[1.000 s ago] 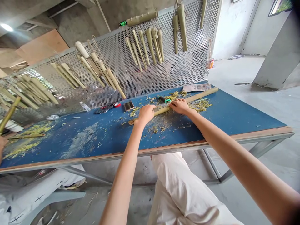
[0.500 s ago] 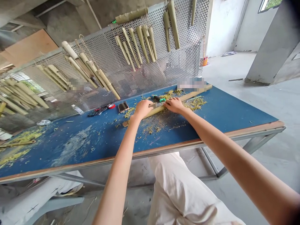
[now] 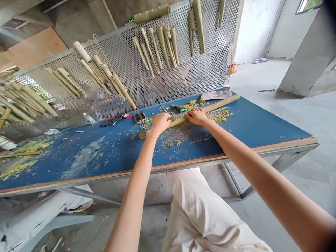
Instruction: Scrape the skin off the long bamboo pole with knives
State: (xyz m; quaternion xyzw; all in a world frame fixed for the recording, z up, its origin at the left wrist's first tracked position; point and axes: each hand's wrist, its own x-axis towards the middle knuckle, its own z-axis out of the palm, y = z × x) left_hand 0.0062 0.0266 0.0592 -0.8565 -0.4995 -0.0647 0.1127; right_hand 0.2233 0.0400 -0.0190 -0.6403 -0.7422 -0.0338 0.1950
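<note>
A long bamboo pole (image 3: 210, 107) lies slantwise on the blue worktable (image 3: 236, 129), with its lower end near the table's middle. My left hand (image 3: 160, 122) is curled over the pole, and a small glint of metal shows by its fingers. I cannot tell if that metal is a blade. My right hand (image 3: 196, 116) presses down on the pole further along. Just behind the pole lies a tool with a green and black handle (image 3: 180, 109), close to my right hand. Yellow-green bamboo shavings (image 3: 220, 115) are scattered around both hands.
A perforated metal panel (image 3: 199, 66) hung with several bamboo pieces runs along the table's far edge. Scissors and tape (image 3: 114, 120), a water bottle (image 3: 89, 118) and a paper sheet (image 3: 216, 94) lie near it. My white-trousered leg (image 3: 196, 203) sits below the table's front edge.
The whole view has shifted slightly between frames. Both hands stay at about the same places on the pole, and no clear hold or release shows.
</note>
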